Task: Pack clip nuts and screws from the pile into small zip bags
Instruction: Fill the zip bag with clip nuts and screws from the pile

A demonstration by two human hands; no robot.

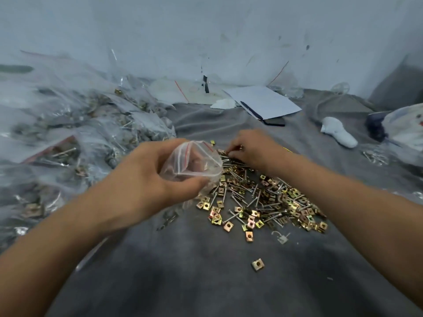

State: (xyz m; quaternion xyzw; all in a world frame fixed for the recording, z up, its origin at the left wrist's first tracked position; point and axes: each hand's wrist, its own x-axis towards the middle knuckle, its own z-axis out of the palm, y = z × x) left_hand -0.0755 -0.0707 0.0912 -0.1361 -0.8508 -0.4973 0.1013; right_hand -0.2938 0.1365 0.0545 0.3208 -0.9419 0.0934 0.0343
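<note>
On the grey cloth, with the loose pile as the landmark for every place below. Item: heap of filled bags, clear plastic, largest lot, lying left of the pile and reaching back toward the wall; screws and brass-coloured nuts show through many of them, so a great share of the packing appears done, though the heap is blurred and no count can be taken. Item: loose pile of clip nuts and screws, spread at the centre of the cloth, square yellow-gold nuts mixed with slim grey screws; still plentiful, so much is judged left to pack. Item: white papers, beyond the pile near the wall. Item: left hand, just left of the pile's far end and raised above it, fingers and thumb curled round the zip bag. Item: right hand, at the pile's far edge, fingertips bunched down among the pieces; it seems to pinch something small there, but what it holds cannot be made out. Item: zip bag, small, clear, red line at the seal, mouth held open toward the right hand, over the pile's left far corner; contents appear few or none. Item: stray clip nut, alone, nearer the viewer than the pile, well apart from it.
</note>
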